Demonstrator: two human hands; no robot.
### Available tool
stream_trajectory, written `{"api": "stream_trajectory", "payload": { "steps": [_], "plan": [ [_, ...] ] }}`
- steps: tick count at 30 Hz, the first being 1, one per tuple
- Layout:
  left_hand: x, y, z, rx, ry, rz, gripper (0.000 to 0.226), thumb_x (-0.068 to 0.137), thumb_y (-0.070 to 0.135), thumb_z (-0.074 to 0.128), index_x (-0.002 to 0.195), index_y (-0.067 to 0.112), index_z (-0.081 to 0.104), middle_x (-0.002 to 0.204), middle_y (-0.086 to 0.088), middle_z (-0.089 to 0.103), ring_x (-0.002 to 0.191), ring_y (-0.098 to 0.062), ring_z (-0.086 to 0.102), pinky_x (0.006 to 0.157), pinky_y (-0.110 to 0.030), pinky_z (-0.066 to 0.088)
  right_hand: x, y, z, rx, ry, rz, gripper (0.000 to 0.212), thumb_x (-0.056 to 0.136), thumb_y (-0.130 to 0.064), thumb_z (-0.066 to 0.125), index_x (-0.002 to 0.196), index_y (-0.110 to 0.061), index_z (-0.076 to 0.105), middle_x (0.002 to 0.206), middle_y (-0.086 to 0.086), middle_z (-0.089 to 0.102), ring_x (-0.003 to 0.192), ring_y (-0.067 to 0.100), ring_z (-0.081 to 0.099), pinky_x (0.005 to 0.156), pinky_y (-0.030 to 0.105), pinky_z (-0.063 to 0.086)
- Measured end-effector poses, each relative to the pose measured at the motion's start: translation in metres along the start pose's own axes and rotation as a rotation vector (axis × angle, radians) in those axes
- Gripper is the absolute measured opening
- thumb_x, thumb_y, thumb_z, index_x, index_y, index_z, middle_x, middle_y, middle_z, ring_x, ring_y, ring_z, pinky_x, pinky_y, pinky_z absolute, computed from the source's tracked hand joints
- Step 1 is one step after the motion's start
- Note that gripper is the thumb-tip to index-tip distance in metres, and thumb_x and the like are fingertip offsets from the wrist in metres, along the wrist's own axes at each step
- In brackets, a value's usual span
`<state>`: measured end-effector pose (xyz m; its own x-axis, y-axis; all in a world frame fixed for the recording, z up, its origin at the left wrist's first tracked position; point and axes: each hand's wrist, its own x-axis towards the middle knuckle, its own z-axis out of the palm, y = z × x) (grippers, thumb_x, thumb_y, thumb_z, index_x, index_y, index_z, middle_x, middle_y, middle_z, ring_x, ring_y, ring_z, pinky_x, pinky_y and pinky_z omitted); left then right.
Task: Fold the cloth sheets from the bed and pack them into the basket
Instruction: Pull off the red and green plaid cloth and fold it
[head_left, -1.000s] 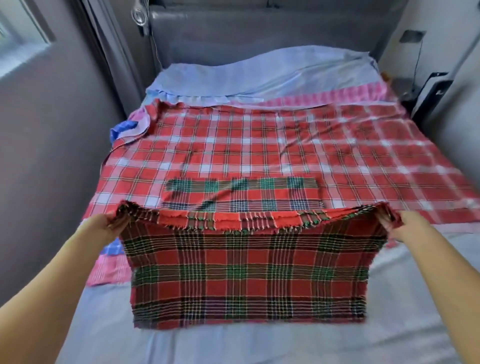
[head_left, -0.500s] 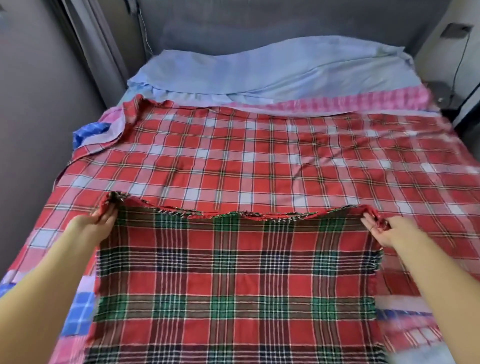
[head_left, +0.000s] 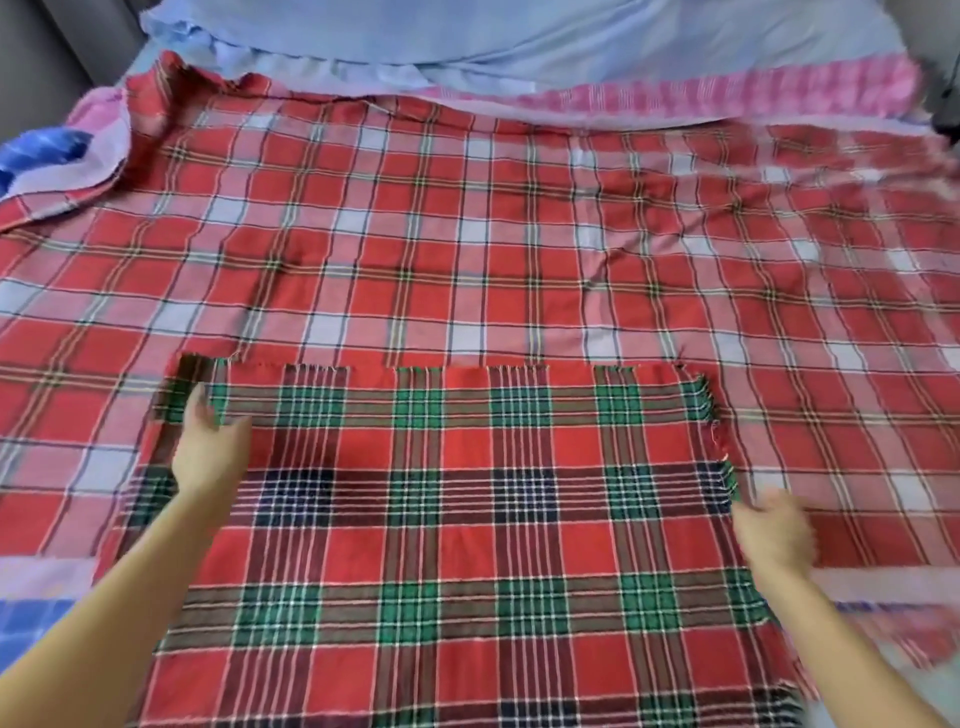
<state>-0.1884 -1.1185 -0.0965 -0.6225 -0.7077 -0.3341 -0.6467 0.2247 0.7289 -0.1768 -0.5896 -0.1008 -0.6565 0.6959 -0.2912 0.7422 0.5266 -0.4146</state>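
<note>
Green-red plaid cloth (head_left: 457, 519), lifted by its fringed edge a second ago, now lies flat at the bed's near edge on the red-white sheet (head_left: 467, 234), left hand (head_left: 210, 452) spread pressing it, right hand (head_left: 774, 535) released (blurred; basket unseen), so this fold looks done.

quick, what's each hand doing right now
left hand: open, flat on the green-checked cloth
right hand: blurred at the cloth's edge, cannot tell

The red-green plaid cloth (head_left: 467, 519) looks like a coarse, matt woven fabric with frayed, fringy edges. The red-white plaid sheet (head_left: 467, 249) under it is thinner, smoother weave, lightly creased. Pale blue sheet (head_left: 519, 47) up top looks soft, matt cotton-ish.
</note>
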Motion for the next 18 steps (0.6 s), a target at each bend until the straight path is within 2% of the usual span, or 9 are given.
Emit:
{"api": "stream_trajectory", "payload": {
  "steps": [2, 4, 6, 9, 11, 13, 15, 16, 18],
  "plan": [
    [-0.04, -0.01, 0.022, 0.37, -0.109, 0.206, 0.065, 0.088, 0.024, 0.06, 0.146, 0.029, 0.03, 0.144, -0.008, 0.045, 0.123, -0.034, 0.051, 0.094, -0.044, 0.048, -0.03, 0.037, -0.006, -0.067, -0.092, 0.058, 0.019, 0.084, -0.021, 0.067, 0.084, -0.002, 0.06, 0.087, 0.021, 0.064, 0.093, 0.039, 0.061, 0.077, 0.035, 0.042],
    [-0.089, -0.02, 0.046, 0.512, -0.235, 0.448, 0.065, 0.089, 0.029, 0.06, 0.146, 0.032, 0.029, 0.152, -0.005, 0.031, 0.139, -0.031, 0.031, 0.101, -0.049, 0.044, -0.052, 0.072, -0.012, -0.095, -0.198, 0.115, 0.032, 0.08, -0.031, 0.071, 0.088, 0.0, 0.066, 0.088, 0.021, 0.067, 0.095, 0.039, 0.062, 0.08, 0.038, 0.045],
    [-0.128, -0.038, 0.065, 0.645, -0.346, 0.599, 0.062, 0.091, 0.035, 0.056, 0.147, 0.032, 0.028, 0.155, -0.005, 0.022, 0.144, -0.031, 0.015, 0.113, -0.05, 0.027, -0.073, 0.1, -0.018, -0.056, -0.297, 0.193, 0.039, 0.073, -0.037, 0.077, 0.092, -0.005, 0.064, 0.089, 0.016, 0.067, 0.096, 0.038, 0.062, 0.087, 0.042, 0.047],
    [-0.177, -0.067, 0.079, 0.835, -0.523, 0.662, 0.058, 0.094, 0.039, 0.047, 0.148, 0.033, 0.024, 0.157, -0.007, 0.014, 0.145, -0.035, 0.005, 0.115, -0.053, 0.012, -0.097, 0.124, -0.028, -0.037, -0.38, 0.252, 0.082, 0.057, -0.046, 0.087, 0.12, -0.006, 0.054, 0.117, 0.018, 0.062, 0.11, 0.037, 0.057, 0.097, 0.046, 0.041],
    [-0.205, -0.086, 0.074, 0.899, -0.578, 0.676, 0.058, 0.095, 0.039, 0.045, 0.148, 0.032, 0.023, 0.158, -0.008, 0.01, 0.145, -0.036, 0.003, 0.115, -0.057, 0.01, -0.116, 0.125, -0.041, 0.045, -0.465, 0.278, 0.084, 0.062, -0.026, 0.088, 0.132, -0.003, 0.046, 0.121, 0.017, 0.057, 0.117, 0.037, 0.052, 0.101, 0.043, 0.036],
    [-0.223, -0.103, 0.059, 0.957, -0.605, 0.649, 0.059, 0.097, 0.038, 0.041, 0.15, 0.032, 0.016, 0.159, -0.006, 0.003, 0.145, -0.034, -0.002, 0.115, -0.057, 0.008, -0.128, 0.128, -0.055, 0.081, -0.558, 0.296, 0.078, 0.056, -0.018, 0.091, 0.123, -0.005, 0.054, 0.101, 0.011, 0.062, 0.099, 0.032, 0.059, 0.096, 0.04, 0.04],
    [-0.236, -0.122, 0.034, 0.996, -0.622, 0.564, 0.059, 0.098, 0.037, 0.038, 0.15, 0.035, 0.01, 0.159, -0.001, -0.002, 0.146, -0.029, -0.005, 0.115, -0.053, 0.007, -0.133, 0.139, -0.062, 0.017, -0.563, 0.3, 0.057, 0.063, 0.001, 0.084, 0.115, 0.0, 0.061, 0.087, 0.009, 0.066, 0.086, 0.028, 0.061, 0.095, 0.044, 0.045],
    [-0.239, -0.132, 0.018, 0.979, -0.613, 0.469, 0.059, 0.098, 0.037, 0.038, 0.15, 0.036, 0.01, 0.159, 0.002, -0.002, 0.146, -0.026, -0.004, 0.116, -0.05, 0.011, -0.13, 0.148, -0.062, -0.019, -0.54, 0.288, 0.047, 0.064, 0.005, 0.08, 0.108, 0.0, 0.064, 0.083, 0.009, 0.068, 0.083, 0.028, 0.062, 0.094, 0.046, 0.047],
    [-0.243, -0.151, -0.02, 0.843, -0.543, 0.173, 0.058, 0.098, 0.035, 0.041, 0.15, 0.033, 0.015, 0.159, 0.003, 0.003, 0.147, -0.024, 0.003, 0.113, -0.043, 0.03, -0.129, 0.15, -0.062, -0.148, -0.459, 0.231, 0.04, 0.056, -0.004, 0.081, 0.093, -0.007, 0.066, 0.084, 0.012, 0.07, 0.08, 0.028, 0.065, 0.088, 0.048, 0.051]
  ]
}}
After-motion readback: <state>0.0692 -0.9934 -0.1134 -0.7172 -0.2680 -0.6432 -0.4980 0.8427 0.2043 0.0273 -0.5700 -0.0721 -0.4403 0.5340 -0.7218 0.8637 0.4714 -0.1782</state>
